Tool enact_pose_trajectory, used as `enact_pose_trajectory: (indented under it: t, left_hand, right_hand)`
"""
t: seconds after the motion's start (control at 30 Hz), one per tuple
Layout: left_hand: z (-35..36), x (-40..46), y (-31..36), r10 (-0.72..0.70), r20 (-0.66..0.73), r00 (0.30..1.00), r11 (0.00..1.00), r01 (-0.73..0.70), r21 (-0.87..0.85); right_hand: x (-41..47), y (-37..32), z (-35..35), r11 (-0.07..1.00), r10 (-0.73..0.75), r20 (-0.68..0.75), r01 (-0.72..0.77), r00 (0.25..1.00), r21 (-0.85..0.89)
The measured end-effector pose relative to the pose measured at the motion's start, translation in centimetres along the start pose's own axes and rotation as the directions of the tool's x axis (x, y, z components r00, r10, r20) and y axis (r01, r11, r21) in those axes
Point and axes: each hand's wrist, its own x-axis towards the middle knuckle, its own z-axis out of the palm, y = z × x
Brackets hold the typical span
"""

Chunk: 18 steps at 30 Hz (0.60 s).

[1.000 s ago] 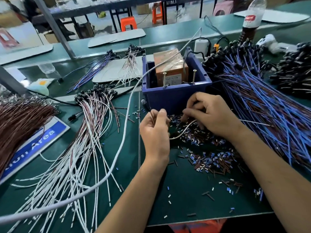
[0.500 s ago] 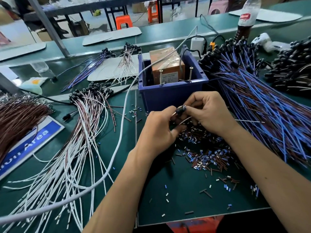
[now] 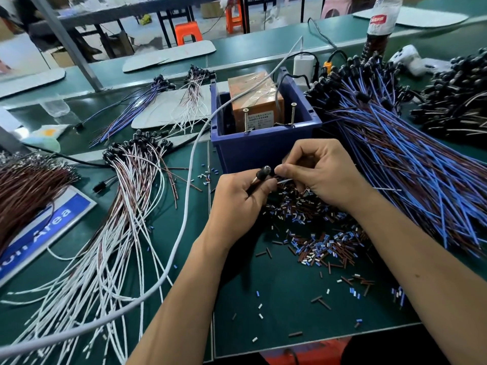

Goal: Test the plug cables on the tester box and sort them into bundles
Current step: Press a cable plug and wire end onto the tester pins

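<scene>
both hands just in front of blue tester box. left hand curled round black plug of plug cable; right hand pinches its white wire.

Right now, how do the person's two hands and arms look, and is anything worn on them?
Both forearms are bare, with no sleeve in view. The left hand and the right hand wear no gloves, and no rings, watch or wrist strap show. The nails that show are short and unpainted.
</scene>
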Motion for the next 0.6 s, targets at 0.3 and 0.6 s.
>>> enact_pose_trajectory:
  t: [0.3, 0.6]
  left_hand:
    - [-1.1, -0.1, 0.0, -0.063, -0.096, 0.993, 0.998, 0.062, -0.013]
    - [-2.2, -0.4, 0.1, -0.056, -0.4, 0.915, 0.998, 0.063, 0.004]
  right_hand:
    - [-0.1, -1.1, -3.1, 0.994, 0.106, 0.025, -0.107, 0.994, 0.035]
    - [-0.9, 0.0, -8.3, 0.928, 0.368, 0.189, -0.371, 0.91, -0.021]
